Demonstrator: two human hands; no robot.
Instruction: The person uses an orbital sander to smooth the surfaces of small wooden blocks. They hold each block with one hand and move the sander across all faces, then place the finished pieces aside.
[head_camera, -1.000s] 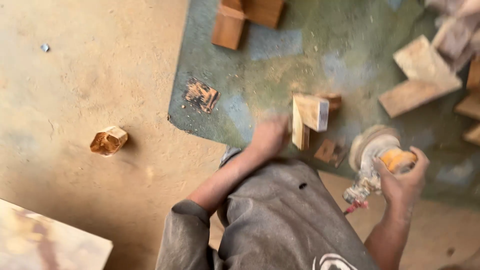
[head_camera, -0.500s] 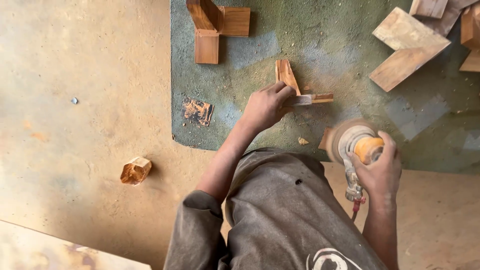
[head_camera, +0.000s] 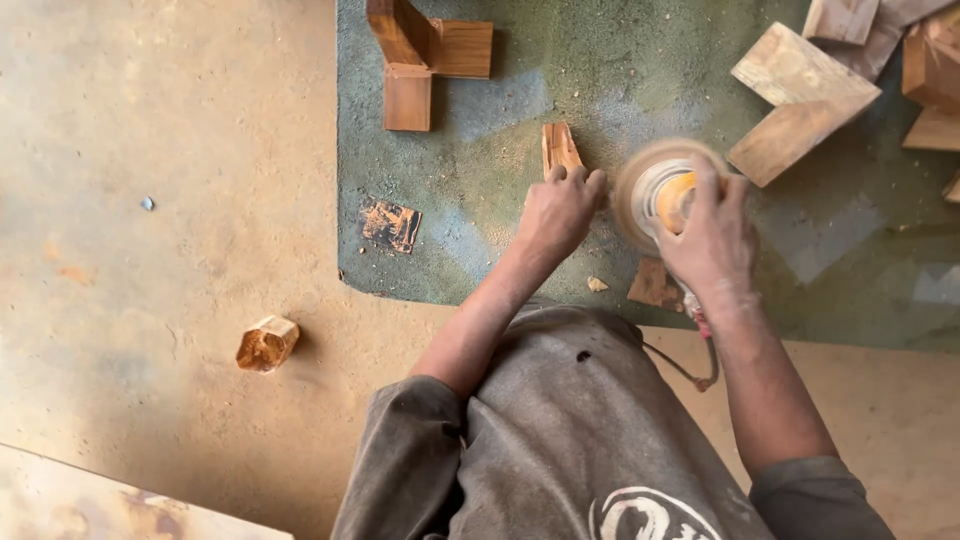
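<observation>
Wood piece (head_camera: 560, 148) lies on the green mat (head_camera: 480, 230), pinned under the left hand (head_camera: 556, 212), so press it flat while the right hand (head_camera: 712, 232), wrapped tight around the sander (head_camera: 655, 192), rubs gently.

The person wears a loose grey T-shirt (head_camera: 570, 440), dusty and faded, with short sleeves ending above the elbows. A small dark hole (head_camera: 582, 356) sits in the cloth high on the front. Lower down, a white printed emblem (head_camera: 655, 515) with curved outlines is partly cut by the frame edge. Both forearms are bare, with no gloves on the left hand (head_camera: 556, 212) or right hand (head_camera: 708, 232).
</observation>
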